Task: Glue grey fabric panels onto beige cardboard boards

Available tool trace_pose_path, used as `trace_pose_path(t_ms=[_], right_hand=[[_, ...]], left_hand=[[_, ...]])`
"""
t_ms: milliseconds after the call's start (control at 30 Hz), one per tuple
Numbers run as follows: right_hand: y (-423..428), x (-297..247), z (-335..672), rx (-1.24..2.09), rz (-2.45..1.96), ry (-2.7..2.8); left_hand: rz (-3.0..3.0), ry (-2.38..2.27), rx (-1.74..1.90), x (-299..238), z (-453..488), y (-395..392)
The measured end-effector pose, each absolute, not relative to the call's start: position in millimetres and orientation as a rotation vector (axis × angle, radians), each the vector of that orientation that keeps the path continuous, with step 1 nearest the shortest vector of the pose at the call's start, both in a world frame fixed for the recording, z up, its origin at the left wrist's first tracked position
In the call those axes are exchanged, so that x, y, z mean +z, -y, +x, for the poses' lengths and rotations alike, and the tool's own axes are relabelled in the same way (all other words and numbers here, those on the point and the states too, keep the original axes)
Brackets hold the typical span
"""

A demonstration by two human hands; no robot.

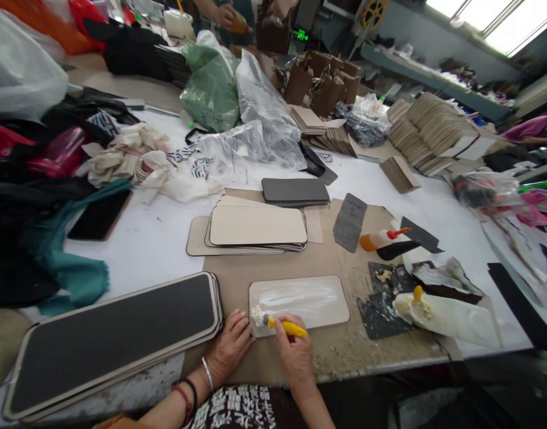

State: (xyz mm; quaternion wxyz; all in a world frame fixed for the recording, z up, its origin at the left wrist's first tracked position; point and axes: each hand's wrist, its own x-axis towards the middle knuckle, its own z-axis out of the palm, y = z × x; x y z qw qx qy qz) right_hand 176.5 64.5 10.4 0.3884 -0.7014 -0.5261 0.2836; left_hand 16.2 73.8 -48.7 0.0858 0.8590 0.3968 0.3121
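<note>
A beige rounded board [316, 316] lies flat before me, with streaks of white paste across its upper face. My right hand [295, 357] grips a yellow-handled brush [294, 328], whose paste-covered tip touches the board's left end. Beside that end, my left hand [231, 345] lies with fingers extended, its fingertips at the board's lower left corner. To the left is a stack of long boards with black centres [121, 339]. Behind the pasted board sits a pile of plain beige boards [258, 226].
At right are an opened white plastic container [461, 319] with paste, a dark paste-smeared sheet [376, 310] and a red-tipped bottle [381, 239]. A phone [100, 215] lies left. Plastic bags [211, 83] and stacked cardboard pieces [434, 131] stand farther back. Another person's hand [224, 15] holds a bottle.
</note>
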Motion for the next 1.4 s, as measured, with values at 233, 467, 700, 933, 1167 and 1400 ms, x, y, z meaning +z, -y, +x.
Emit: trace_pose_path(t_ms=[233,467,700,933,1167,1400], right_hand=[[-56.7,16.3,288.9,0.206,-2.119,1.192],[-81.1,15.6,324.6,0.232,-2.160,1.121],[-82.1,20.6,354.5,0.197,-2.218,1.073],[-36.9,14.0,291.5,0.568,-2.074,1.073],[-32.6,29.1,343.4,0.248,-2.228,1.077],[-56.3,39.6,279.5,0.704,-1.998,1.176]], left_hand=[[2.568,-1.136,0.922,-48.5,12.7,-75.1],[2.547,-1.127,0.896,-56.5,10.4,-72.0],[2.533,-1.087,0.920,-56.5,10.6,-71.3],[2.492,-1.109,0.926,-62.8,11.2,-69.7],[2.484,-1.153,0.880,-54.4,12.3,-69.9],[2.467,-1.322,0.777,-44.2,18.9,-62.6]])
